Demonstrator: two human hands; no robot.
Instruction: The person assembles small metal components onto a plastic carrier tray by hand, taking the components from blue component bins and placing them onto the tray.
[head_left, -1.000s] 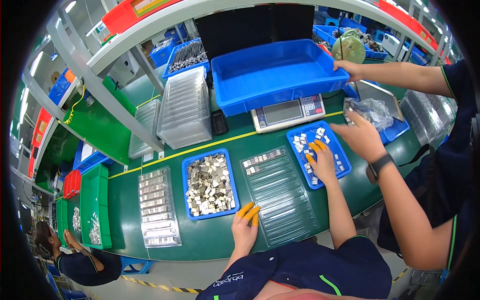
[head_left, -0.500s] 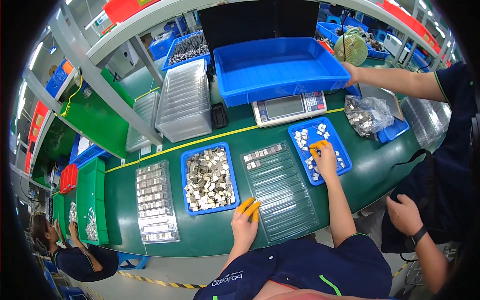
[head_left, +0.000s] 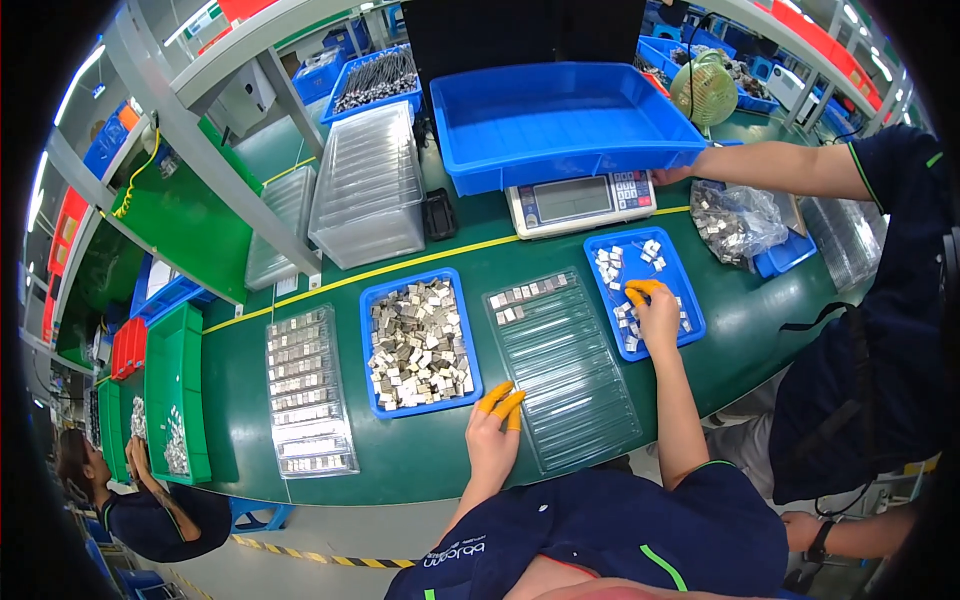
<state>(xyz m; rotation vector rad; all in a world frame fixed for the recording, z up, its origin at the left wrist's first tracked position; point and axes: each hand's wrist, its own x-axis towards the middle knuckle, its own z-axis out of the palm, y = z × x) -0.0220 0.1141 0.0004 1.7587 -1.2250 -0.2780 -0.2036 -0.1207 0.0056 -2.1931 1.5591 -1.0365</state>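
Note:
My left hand, with yellow finger cots, rests at the left edge of a clear ribbed plastic tray. Its fingers are stretched out and hold nothing. At that tray's far end, small silvery-white block-shaped parts fill the first row and start the second. Over a small blue tray on the right, my right hand has its yellow-capped fingertips pinched together. What sits between them is hidden. Small white connector-like pieces lie scattered in that tray around the fingers.
Left of me stand a blue tray heaped with metal-and-white blocks and a filled clear tray. A large blue bin sits on a scale. A co-worker's arm reaches in from the right. Stacked clear trays stand behind.
The co-worker's upper hand has slid lower beside the scale, and their other hand has dropped toward my right side. My hands stay nearly in place; the view has shifted slightly.

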